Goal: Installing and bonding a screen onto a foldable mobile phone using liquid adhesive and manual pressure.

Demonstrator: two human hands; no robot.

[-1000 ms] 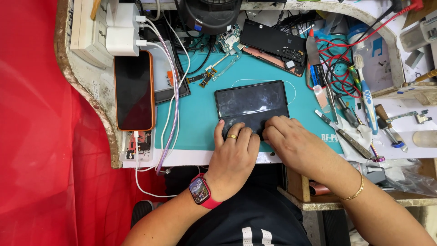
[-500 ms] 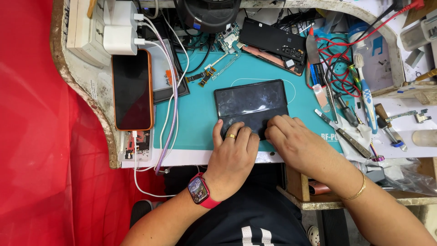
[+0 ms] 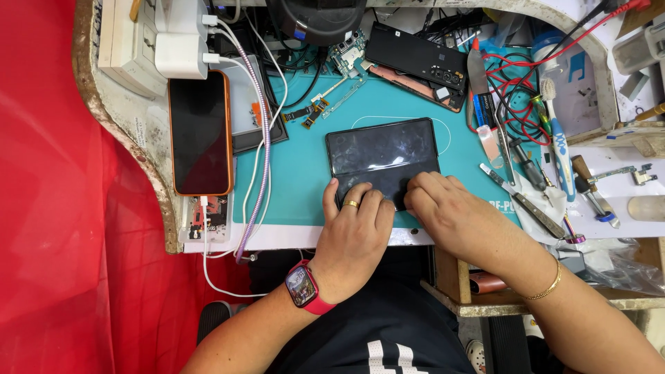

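A dark unfolded phone [image 3: 382, 155] lies flat on the teal work mat [image 3: 305, 173]. My left hand [image 3: 353, 228], with a gold ring and a red-strapped watch on the wrist, presses its fingertips on the device's near edge. My right hand [image 3: 454, 211], a gold bangle on its wrist, rests its fingers on the near right corner of the same device. Both hands cover the lower edge of the screen.
An orange-cased phone [image 3: 200, 131] lies at the left beside white chargers [image 3: 181, 48] and cables [image 3: 260, 159]. A circuit board [image 3: 344, 59] and a second opened dark phone [image 3: 415, 62] lie behind. Tweezers, screwdrivers, a toothbrush [image 3: 557, 142] and red wires [image 3: 512, 76] crowd the right side.
Both hands stay pressed on the device's near edge; fingers shift only slightly. The view has drifted a little.
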